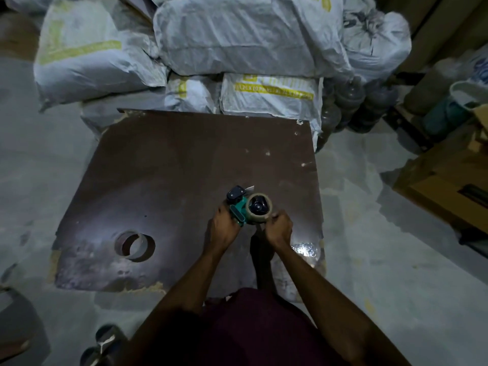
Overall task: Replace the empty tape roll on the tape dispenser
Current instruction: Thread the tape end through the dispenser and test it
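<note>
A green and black tape dispenser [237, 207] is held above the brown board [184, 167]. A tape roll [260, 219] sits on the dispenser's black hub. My left hand [221, 225] grips the dispenser's green handle from the left. My right hand [278, 228] pinches the near right edge of the tape roll. The dispenser's black front end with its metal blade points away from me. An empty brown cardboard core [134, 245] lies on the board to the left of my hands.
Grey woven sacks [237, 43] are piled behind the board. Cardboard boxes [449, 180] stand on the floor at the right. A crumpled shiny wrapper [305, 249] lies at the board's near right corner. Sandals [103, 344] show at the bottom left.
</note>
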`<state>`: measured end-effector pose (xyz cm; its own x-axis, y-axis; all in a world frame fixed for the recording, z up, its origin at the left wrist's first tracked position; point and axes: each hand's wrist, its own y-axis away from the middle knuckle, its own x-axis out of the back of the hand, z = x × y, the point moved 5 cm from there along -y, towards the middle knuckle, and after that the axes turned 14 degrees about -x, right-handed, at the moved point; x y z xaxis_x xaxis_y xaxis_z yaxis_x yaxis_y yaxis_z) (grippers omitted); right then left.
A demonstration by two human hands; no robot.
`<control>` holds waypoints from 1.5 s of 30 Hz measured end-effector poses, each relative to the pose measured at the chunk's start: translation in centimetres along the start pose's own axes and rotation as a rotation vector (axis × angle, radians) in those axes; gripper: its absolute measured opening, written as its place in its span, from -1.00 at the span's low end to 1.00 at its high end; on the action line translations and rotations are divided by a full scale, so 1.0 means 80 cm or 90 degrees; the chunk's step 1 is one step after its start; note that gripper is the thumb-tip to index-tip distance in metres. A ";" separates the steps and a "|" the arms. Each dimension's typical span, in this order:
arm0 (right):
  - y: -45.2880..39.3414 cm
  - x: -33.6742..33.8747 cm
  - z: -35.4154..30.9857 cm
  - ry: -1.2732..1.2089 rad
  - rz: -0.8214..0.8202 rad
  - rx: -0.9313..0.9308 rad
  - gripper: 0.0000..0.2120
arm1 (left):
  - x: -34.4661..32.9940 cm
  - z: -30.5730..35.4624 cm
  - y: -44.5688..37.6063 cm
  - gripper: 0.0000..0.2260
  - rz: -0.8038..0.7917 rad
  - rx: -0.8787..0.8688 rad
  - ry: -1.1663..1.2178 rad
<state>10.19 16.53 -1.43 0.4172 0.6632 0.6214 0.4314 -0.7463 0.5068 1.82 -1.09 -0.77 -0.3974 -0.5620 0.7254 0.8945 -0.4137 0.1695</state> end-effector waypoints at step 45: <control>0.055 -0.021 0.022 0.358 -0.084 0.206 -0.03 | -0.023 0.024 0.001 -0.46 -0.123 -0.083 -0.054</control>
<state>12.76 12.20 -1.28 -0.0986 0.5513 0.8285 0.7059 -0.5481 0.4487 2.99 1.29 -0.77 -0.5349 -0.4036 0.7423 0.7672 -0.6001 0.2265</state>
